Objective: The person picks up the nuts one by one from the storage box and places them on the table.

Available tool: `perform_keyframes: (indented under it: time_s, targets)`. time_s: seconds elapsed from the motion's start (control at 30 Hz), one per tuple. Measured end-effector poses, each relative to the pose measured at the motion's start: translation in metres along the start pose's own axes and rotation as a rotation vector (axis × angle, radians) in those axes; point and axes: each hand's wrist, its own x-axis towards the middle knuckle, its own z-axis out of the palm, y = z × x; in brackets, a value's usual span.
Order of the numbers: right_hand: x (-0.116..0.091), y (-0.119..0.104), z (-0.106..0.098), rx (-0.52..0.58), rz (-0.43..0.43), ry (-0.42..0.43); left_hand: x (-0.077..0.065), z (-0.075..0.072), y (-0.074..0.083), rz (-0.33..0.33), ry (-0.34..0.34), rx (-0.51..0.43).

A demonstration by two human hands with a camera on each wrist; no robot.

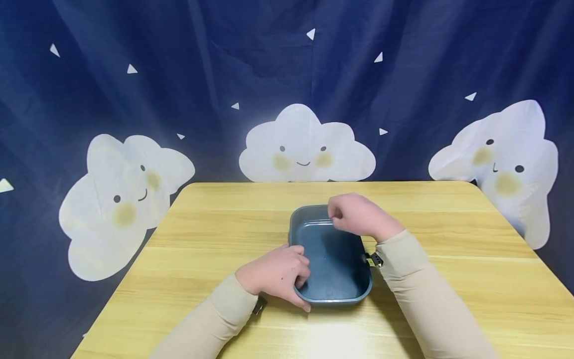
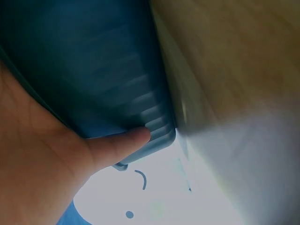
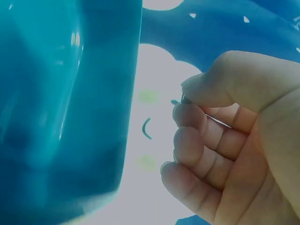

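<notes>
A shallow blue-grey plastic box (image 1: 329, 259) with rounded corners and no lid stands on the table. My left hand (image 1: 282, 274) grips its near left corner, fingers bent over the rim to the inside. In the left wrist view the thumb (image 2: 119, 146) presses the ribbed outer wall. My right hand (image 1: 358, 215) is raised over the box's far right corner, fingers curled. In the right wrist view its thumb meets the index fingertip (image 3: 186, 112). A dark sliver shows between those tips; whether it is a held thing I cannot tell.
The light wood table (image 1: 215, 224) spreads around the box, its far edge against a dark blue curtain (image 1: 278, 60) printed with white clouds. A small dark wrist device (image 1: 375, 259) sits at the right cuff, beside the box's right wall.
</notes>
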Motion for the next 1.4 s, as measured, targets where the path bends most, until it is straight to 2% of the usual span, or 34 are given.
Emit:
perform_keyframes:
  time_s: [0.27, 0.4, 0.57, 0.73, 0.87, 1.17, 1.4]
  targets:
    - [-0.015, 0.020, -0.006, 0.009, 0.052, 0.029, 0.000, 0.001, 0.001, 0.000, 0.001, 0.010]
    - [-0.022, 0.033, -0.003, -0.023, 0.067, 0.032, 0.000, 0.001, 0.001, -0.003, -0.002, 0.005]
    - [-0.030, 0.043, 0.001, -0.045, 0.115, 0.008, -0.002, -0.001, 0.003, -0.001, -0.002, 0.006]
    - [-0.038, 0.054, 0.006, -0.058, 0.118, 0.008, -0.002, -0.001, 0.003, -0.001, 0.003, 0.004]
    - [-0.044, 0.063, 0.009, -0.049, 0.153, -0.016, -0.001, -0.002, 0.003, 0.001, 0.002, 0.005]
    - [-0.050, 0.076, 0.016, -0.043, 0.206, -0.053, -0.001, -0.003, 0.004, -0.005, -0.002, 0.002]
    - [-0.053, 0.084, 0.024, -0.029, 0.212, -0.082, -0.001, -0.003, 0.004, -0.006, -0.006, 0.012]
